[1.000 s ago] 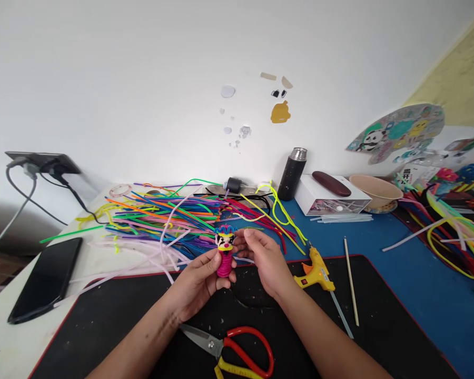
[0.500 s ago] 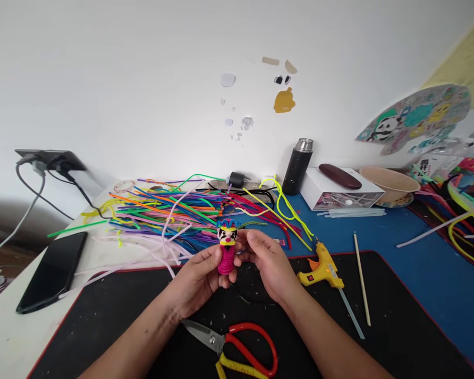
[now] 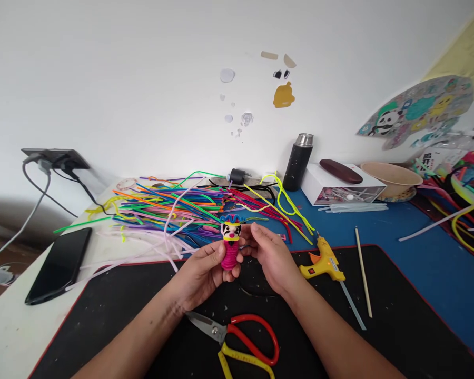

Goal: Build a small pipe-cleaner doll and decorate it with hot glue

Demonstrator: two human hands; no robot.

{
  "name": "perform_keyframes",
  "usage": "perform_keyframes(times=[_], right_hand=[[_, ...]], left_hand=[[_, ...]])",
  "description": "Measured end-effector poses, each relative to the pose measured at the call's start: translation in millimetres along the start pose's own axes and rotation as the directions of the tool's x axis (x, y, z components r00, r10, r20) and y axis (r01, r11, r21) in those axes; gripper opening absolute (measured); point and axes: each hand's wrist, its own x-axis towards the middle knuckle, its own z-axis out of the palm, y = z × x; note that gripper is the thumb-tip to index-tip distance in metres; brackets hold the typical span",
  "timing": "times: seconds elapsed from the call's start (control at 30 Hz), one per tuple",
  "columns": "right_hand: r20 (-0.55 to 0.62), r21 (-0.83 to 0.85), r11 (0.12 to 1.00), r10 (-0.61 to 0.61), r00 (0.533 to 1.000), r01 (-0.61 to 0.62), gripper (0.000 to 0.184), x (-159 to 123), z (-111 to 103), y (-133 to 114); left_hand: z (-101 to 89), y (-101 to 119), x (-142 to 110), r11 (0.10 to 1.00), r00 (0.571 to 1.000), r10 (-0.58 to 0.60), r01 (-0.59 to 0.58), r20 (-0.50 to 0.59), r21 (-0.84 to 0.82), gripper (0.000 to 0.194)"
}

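Note:
My left hand (image 3: 207, 271) is closed around a small pipe-cleaner doll (image 3: 231, 252), held upright above the black mat. The doll has a magenta coiled body, a pale face with black markings, yellow bands and a blue-and-red frilled top. Beside it, my right hand (image 3: 272, 255) is half curled, thumb raised, with fingertips close to the doll's side; whether they touch it is unclear. Below both hands lie scissors (image 3: 221, 331) with red and yellow handles. A yellow glue gun (image 3: 324, 263) with a clear glue stick rests to the right of my right hand.
Colourful pipe cleaners (image 3: 174, 210) are heaped behind my hands. A phone (image 3: 61, 268) lies at left, a wooden stick (image 3: 363, 273) at right. Along the wall stand a black thermos (image 3: 298, 163), a white drawer box (image 3: 319, 184) and a beige bowl (image 3: 393, 178).
The view has shifted slightly. The doll stays in my left hand, tipped a little differently, and my right hand remains beside it.

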Motion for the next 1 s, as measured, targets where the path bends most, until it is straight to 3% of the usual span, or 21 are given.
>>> perform_keyframes(times=[0.47,0.73,1.0], right_hand=[[-0.001,0.013,1.000,0.004,1.000,-0.004,0.046,0,-1,3],[-0.107,0.029,0.998,-0.050,0.993,0.053,0.050,3,-4,-6],[0.003,0.041,0.999,-0.020,1.000,0.020,0.051,1,-4,-1]], left_hand=[[2.7,-3,1,1.000,0.999,-0.002,0.002,0.037,-0.020,0.031],[3.0,-7,0,0.998,0.998,-0.058,0.058,-0.011,0.022,0.033],[1.2,-12,1,0.996,0.996,-0.086,0.086,-0.007,0.038,0.035]])
